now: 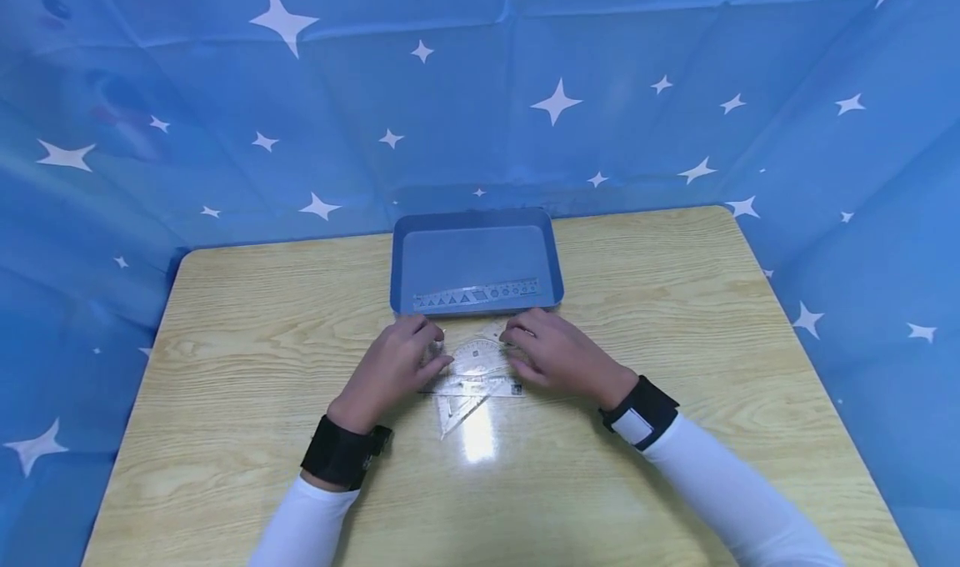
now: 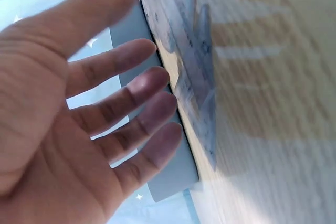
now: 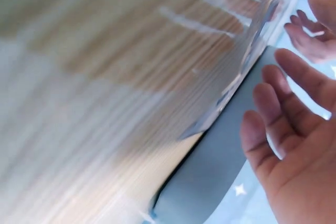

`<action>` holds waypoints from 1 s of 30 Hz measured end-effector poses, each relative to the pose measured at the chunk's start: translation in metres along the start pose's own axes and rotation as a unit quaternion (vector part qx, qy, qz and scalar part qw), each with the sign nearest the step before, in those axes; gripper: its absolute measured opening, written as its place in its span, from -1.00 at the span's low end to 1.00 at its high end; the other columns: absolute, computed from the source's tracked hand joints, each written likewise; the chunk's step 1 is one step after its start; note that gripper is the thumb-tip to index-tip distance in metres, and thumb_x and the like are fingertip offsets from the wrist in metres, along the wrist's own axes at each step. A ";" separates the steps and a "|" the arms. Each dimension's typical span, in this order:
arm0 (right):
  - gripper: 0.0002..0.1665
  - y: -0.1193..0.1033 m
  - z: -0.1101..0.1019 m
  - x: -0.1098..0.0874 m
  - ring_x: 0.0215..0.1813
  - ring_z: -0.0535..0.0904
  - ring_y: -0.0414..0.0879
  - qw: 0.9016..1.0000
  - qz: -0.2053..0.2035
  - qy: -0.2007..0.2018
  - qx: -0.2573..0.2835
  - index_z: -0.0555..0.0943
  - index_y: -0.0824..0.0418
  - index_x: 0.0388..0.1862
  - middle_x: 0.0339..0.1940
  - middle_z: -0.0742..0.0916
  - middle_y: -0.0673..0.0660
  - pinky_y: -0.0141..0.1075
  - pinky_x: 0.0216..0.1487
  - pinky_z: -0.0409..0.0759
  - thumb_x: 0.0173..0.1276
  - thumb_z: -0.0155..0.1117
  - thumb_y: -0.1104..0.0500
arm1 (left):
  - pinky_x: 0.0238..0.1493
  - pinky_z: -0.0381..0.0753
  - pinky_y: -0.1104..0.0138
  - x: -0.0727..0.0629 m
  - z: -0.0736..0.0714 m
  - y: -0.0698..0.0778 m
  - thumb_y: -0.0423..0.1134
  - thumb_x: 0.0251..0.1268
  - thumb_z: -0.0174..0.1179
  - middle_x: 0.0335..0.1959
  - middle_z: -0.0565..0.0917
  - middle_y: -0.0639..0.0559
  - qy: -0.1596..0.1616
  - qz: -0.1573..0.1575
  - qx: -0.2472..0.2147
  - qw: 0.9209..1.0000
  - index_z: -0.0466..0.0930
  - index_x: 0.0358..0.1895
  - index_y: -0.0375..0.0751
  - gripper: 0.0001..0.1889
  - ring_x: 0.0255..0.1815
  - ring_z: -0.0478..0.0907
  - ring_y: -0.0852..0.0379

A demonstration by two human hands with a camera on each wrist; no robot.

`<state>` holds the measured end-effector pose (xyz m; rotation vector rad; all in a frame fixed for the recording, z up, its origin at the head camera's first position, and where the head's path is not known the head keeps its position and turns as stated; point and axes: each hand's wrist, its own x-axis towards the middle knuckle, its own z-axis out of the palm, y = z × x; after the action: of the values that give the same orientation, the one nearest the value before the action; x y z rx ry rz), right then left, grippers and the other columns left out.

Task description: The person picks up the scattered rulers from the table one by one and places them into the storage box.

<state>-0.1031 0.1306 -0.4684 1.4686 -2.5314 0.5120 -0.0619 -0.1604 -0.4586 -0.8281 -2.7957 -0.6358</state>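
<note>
Several clear plastic drawing tools lie overlapping on the table between the hands: a protractor [image 1: 477,358], a straight ruler [image 1: 495,386] and a set square [image 1: 450,417]. The left hand [image 1: 392,367] is at their left side, its fingers loosely bent and spread, with nothing seen in its grasp in the left wrist view. On the opposite side, the right hand [image 1: 561,354] has its fingers relaxed and slightly curved near the tools; the right wrist view shows its palm holding nothing. Whether any fingertip touches the plastic, I cannot tell.
Just beyond the hands stands a shallow blue tray [image 1: 472,254], with a clear stencil ruler [image 1: 480,294] lying along its near side. The wood-grain table [image 1: 262,367] meets a blue star-patterned cloth [image 1: 480,92] at the back and sides.
</note>
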 end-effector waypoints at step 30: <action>-0.57 -0.029 0.006 -0.003 -0.22 0.40 -0.09 0.987 0.043 -0.152 -0.002 0.53 0.14 -0.16 -0.28 0.51 0.00 -0.13 0.03 0.57 0.27 0.53 -0.08 | -0.18 0.53 0.14 -0.009 0.013 0.026 -0.27 0.02 0.58 -0.32 0.50 0.02 -0.124 -0.052 -0.029 0.990 0.57 -0.23 -0.19 -0.65 -0.23 0.47 -0.02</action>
<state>-0.0760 0.1177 -0.4686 1.5444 -2.8362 0.3130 -0.0400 -0.1395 -0.4638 -0.8286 -3.0752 -0.6763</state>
